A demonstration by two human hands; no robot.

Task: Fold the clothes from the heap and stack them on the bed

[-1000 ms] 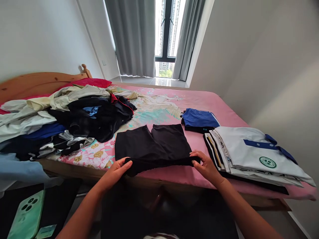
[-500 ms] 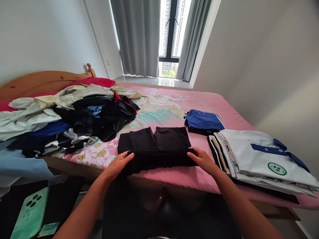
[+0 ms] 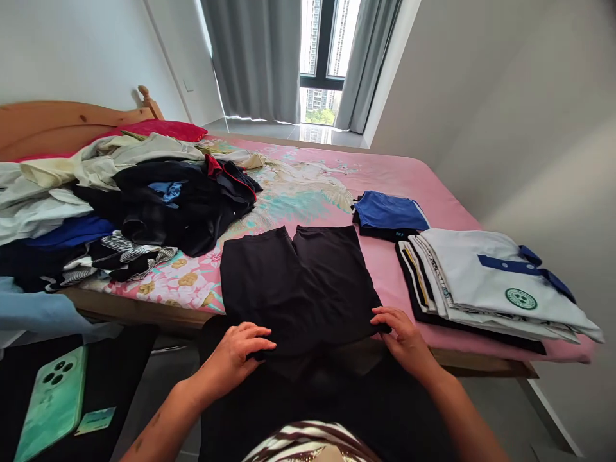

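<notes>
Black shorts (image 3: 298,289) lie spread out at the centre of the frame, legs pointing away and the near edge reaching over the bed's front side. The left hand (image 3: 240,351), lower left of centre, has its fingers bent and loosely parted, with a gap between index finger and thumb; the fingertips are over the near left part of the shorts, though whether they touch the cloth I cannot tell. The right hand (image 3: 403,340), right of centre, pinches the near right corner of the shorts between thumb and fingers.

At the right of the frame, a folded white polo shirt (image 3: 471,276) with a navy placket and collar tops a stack of folded clothes (image 3: 433,308). Its chest bears a round green emblem (image 3: 521,298) whose lettering is too small to read. Above and left of it, a folded blue garment (image 3: 389,210) rests on black cloth (image 3: 385,233) carrying a tiny pale-blue mark, also illegible. A heap of unfolded clothes (image 3: 168,205) fills the left. At lower left are a green marbled smartphone (image 3: 55,404) with three camera lenses and a teal card (image 3: 96,420); print on both is unreadable.
</notes>
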